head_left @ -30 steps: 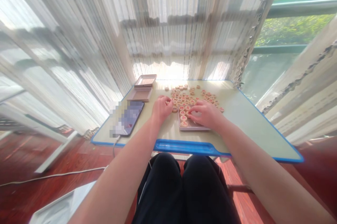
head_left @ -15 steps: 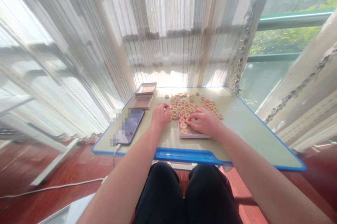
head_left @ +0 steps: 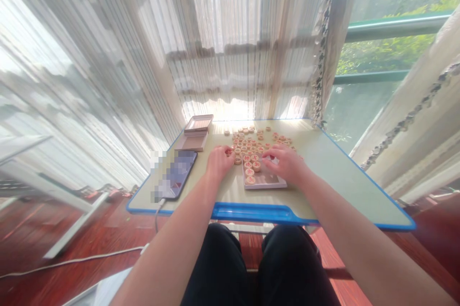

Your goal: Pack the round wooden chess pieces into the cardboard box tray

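Observation:
A shallow box [head_left: 271,181] lies on the table before me, with several round wooden Chinese chess pieces [head_left: 256,166] set in rows at its left side, red characters up. Over the box's right part is my right hand [head_left: 289,164], its thumb and fingers apart and nothing seen between them. My left hand [head_left: 220,164] rests left of the box, fingers curled round a chess piece [head_left: 229,152] at the edge of the pile. Beyond the box spreads a loose heap of chess pieces [head_left: 247,142], partly hidden by my hands.
Two box parts, a tray [head_left: 192,141] and a lid [head_left: 199,123], lie at the table's back left. A phone [head_left: 183,171] with a cable [head_left: 156,217] sits at the left. The table [head_left: 352,186] has a blue rim and a front trough [head_left: 253,211].
My right hand has let go of a piece in the box's second column and moved slightly right, its fingers opening. My left hand stays by the pile.

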`<state>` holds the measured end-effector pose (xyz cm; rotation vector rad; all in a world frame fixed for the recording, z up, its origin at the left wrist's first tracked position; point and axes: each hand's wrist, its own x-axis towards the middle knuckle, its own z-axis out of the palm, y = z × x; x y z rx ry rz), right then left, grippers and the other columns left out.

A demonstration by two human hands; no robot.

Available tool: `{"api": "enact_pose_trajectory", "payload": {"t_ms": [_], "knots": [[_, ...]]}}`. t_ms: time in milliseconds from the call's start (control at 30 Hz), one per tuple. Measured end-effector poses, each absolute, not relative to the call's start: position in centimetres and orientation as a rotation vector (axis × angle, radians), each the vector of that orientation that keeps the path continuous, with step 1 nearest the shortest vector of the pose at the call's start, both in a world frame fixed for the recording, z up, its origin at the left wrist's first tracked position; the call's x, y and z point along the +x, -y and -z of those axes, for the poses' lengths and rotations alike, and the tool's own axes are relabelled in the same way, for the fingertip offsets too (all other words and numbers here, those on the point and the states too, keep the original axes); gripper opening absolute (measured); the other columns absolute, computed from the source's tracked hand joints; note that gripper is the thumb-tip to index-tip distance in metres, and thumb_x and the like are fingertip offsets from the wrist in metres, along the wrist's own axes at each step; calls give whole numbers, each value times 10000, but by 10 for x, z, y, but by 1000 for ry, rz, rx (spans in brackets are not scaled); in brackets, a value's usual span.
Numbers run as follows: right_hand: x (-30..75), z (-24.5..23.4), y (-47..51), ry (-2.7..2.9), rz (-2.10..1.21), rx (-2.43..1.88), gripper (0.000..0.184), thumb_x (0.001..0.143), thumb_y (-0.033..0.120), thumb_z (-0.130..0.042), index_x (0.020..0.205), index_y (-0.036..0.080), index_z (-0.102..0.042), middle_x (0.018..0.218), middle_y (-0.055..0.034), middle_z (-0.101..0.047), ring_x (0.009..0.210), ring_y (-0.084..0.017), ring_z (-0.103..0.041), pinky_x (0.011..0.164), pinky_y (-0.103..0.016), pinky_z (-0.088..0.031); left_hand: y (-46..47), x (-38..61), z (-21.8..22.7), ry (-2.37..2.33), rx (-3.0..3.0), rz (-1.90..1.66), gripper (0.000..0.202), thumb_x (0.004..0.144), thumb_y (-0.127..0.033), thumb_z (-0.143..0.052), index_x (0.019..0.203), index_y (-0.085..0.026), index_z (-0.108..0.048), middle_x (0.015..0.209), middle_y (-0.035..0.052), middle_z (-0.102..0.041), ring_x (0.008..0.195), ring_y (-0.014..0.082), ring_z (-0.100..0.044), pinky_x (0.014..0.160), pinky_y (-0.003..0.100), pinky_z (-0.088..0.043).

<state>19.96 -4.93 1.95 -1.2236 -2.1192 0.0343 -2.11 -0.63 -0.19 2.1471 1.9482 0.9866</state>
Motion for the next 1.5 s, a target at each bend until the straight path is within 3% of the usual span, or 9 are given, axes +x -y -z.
{"api": "enact_pose_trajectory", "payload": {"t_ms": [200,333,533,767,1033,1267,1500], "knots": [[202,-17,46,2086,-26,-1249,143,789,244,-557,757,197,-688,733,-42,-618,754,-187,-567,707,-313,-437,9,-23,-2,-1949,2087,-1045,236,724,-230,-519,914,-151,-634,881,91,-654,858,212,-603,800,307,-457],[204,-16,44,2061,-34,-1261,163,797,250,-537,739,194,-679,720,-38,-605,728,-176,-560,689,-300,-434,20,-26,-6,-2022,2091,-948,220,719,-235,-500,917,-178,-579,815,70,-642,815,231,-606,733,332,-459],[205,-16,44,2061,-34,-1272,175,800,254,-528,723,189,-670,700,-37,-595,714,-174,-553,681,-297,-427,34,-24,-5,-2020,2232,-799,227,665,-241,-551,885,-200,-586,890,88,-654,842,251,-615,728,336,-461],[205,-19,46,2062,-76,-1290,181,802,252,-524,715,187,-669,718,-41,-616,714,-170,-558,678,-293,-422,33,-26,-6,-1958,2235,-897,188,673,-256,-581,851,-195,-583,839,64,-647,815,228,-612,718,321,-468],[200,-19,50,2060,-9,-1207,133,792,264,-563,798,201,-680,717,-32,-599,722,-172,-559,700,-298,-438,41,-11,-10,-1324,2155,-1342,289,703,-216,-625,974,-170,-535,899,39,-618,708,114,-575,679,248,-497],[188,-19,55,2102,-14,-1056,212,798,305,-616,990,230,-665,822,-39,-623,800,-178,-583,714,-295,-460,47,1,-11,-912,1901,-1276,371,724,-183,-651,1074,-158,-529,994,87,-650,785,127,-621,749,269,-533],[187,-19,57,2098,-27,-1017,214,803,316,-616,981,203,-653,786,-31,-625,717,-153,-563,668,-278,-445,46,2,-10,-741,1634,-1175,504,716,-173,-677,1193,-147,-516,1078,122,-671,986,205,-644,845,342,-540]]}}
